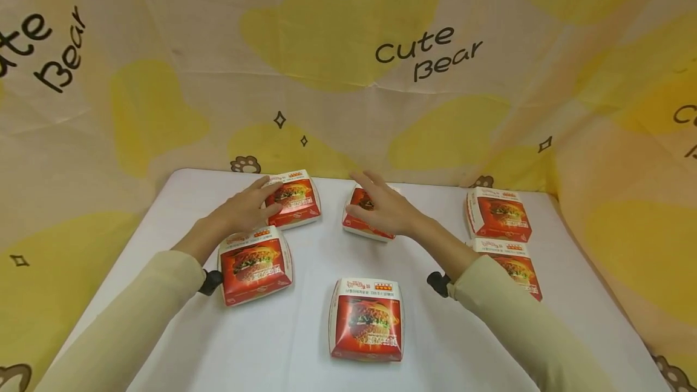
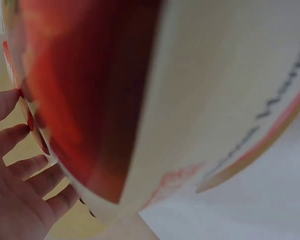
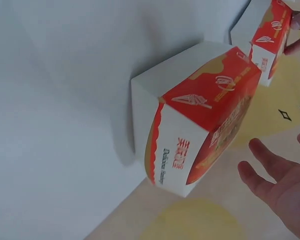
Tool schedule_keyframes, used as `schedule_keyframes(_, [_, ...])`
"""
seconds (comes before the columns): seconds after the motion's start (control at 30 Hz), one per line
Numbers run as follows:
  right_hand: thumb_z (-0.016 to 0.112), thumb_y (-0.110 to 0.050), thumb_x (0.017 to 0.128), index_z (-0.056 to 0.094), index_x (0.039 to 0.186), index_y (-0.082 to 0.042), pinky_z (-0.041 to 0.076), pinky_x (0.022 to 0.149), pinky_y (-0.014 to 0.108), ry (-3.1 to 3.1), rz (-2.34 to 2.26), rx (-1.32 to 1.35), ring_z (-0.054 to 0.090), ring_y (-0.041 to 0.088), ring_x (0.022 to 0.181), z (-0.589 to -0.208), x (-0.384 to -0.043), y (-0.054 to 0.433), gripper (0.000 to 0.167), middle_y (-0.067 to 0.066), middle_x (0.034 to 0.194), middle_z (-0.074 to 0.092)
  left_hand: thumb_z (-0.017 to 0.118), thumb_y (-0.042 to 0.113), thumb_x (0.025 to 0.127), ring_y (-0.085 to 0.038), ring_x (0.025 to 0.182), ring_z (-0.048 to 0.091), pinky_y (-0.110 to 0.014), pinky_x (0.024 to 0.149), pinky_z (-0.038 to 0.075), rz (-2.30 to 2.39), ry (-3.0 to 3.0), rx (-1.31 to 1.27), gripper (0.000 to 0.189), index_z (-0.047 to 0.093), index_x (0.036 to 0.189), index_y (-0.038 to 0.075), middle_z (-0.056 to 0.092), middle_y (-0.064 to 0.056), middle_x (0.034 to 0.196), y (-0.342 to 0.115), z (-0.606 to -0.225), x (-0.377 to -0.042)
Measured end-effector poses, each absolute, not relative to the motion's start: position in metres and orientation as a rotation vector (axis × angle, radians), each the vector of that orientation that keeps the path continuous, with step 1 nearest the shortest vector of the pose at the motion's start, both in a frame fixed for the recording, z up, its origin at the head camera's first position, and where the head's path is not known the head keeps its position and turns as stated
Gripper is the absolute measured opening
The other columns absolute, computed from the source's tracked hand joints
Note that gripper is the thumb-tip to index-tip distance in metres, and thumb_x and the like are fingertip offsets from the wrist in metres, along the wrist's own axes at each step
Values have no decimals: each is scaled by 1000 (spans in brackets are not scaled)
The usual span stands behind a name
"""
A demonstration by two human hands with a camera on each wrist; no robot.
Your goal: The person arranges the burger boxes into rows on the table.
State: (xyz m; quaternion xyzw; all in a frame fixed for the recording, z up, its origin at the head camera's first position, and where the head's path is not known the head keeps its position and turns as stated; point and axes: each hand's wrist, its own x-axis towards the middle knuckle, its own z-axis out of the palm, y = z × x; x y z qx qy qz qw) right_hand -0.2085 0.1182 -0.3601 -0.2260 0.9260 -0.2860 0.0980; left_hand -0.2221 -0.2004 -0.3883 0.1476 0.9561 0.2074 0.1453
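My left hand (image 1: 242, 207) reaches over the back-left burger box (image 1: 302, 198), a red and white carton with a burger picture on its lid. Its fingers are spread and overlap the carton's left side. In the left wrist view that hand (image 2: 20, 175) shows behind another carton (image 2: 90, 90), which fills much of the picture. My right hand (image 1: 392, 207) is above the back-middle burger box (image 1: 367, 233), hiding part of its lid. The right wrist view shows the right hand (image 3: 284, 185) with parted fingers, a gap between it and the carton (image 3: 189, 110).
On the white table (image 1: 310, 271), a burger box (image 1: 255, 268) lies under my left wrist and another (image 1: 367, 322) sits at the front middle. Two more, one behind (image 1: 501, 213) and one in front (image 1: 517, 268), stand at the right. A patterned cloth (image 1: 337, 77) hangs behind.
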Motion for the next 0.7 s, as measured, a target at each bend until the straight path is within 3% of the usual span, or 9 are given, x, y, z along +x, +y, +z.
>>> schedule_keyframes(0.23, [57,-46,96,30,156,-23,41,103,61,2714,-809,-712,39,36,139,-363,-208,104,70,13,162,23,54,38,102,-53,143,21,-74,106,24,581,2741,460,66,28,158,14,11,-23,163,-194,-387,-216])
schedule_keyframes(0.47, [56,-45,97,34,155,-18,32,111,60,2698,-748,-757,28,34,146,-363,-205,94,67,14,161,26,56,34,101,-52,142,24,-73,105,26,592,2732,501,65,30,157,13,15,-24,162,-191,-383,-212])
schedule_keyframes(0.7, [59,-40,97,36,155,-17,33,111,57,2678,-705,-756,34,33,144,-365,-205,82,66,14,159,32,58,33,100,-52,142,24,-71,106,28,604,2728,519,65,32,156,11,16,-25,162,-187,-382,-209])
